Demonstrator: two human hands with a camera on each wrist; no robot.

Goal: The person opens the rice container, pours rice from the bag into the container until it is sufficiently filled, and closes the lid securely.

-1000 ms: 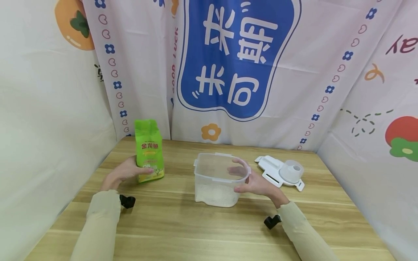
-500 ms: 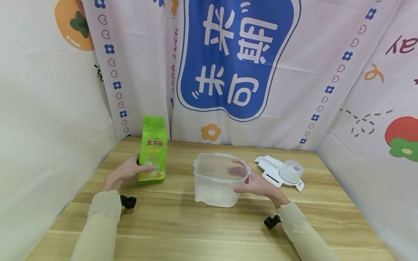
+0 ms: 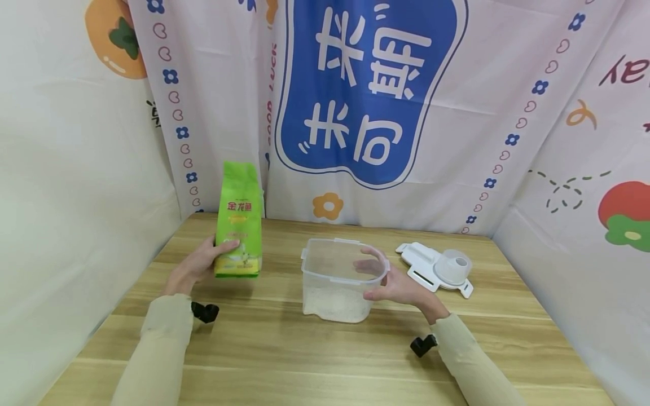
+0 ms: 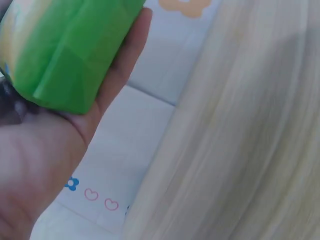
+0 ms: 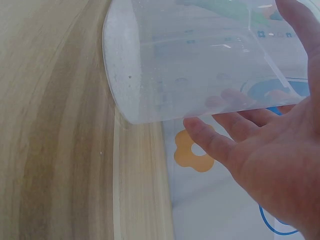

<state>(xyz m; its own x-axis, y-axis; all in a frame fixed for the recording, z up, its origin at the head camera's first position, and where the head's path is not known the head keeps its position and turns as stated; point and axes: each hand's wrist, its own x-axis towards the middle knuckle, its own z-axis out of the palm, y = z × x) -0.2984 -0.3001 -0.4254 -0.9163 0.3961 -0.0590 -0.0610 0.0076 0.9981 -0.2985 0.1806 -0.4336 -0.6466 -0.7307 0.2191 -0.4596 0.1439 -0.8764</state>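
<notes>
My left hand (image 3: 199, 260) grips a green bag (image 3: 241, 223) with a yellow lower part and red lettering, thumb across its front. The bag is upright and appears raised off the table. In the left wrist view, its green underside (image 4: 67, 75) lies above the palm. Around the right end of a clear plastic container (image 3: 315, 282) my right hand (image 3: 406, 288) is curved, thumb in front and fingers behind. This container stands lidless on the table, with white grains (image 3: 337, 304) in its lower part. Fingers (image 5: 210, 140) touch its wall in the right wrist view.
A white lid (image 3: 424, 262) with side clips and a translucent round cap (image 3: 453, 267) lies right of the container. The wooden table (image 3: 284, 361) ends at a printed cloth backdrop (image 3: 228, 113), with cloth on both sides too.
My left hand has tipped the bag upright, moved it slightly right and lifted it. The right hand and the container have stayed in place.
</notes>
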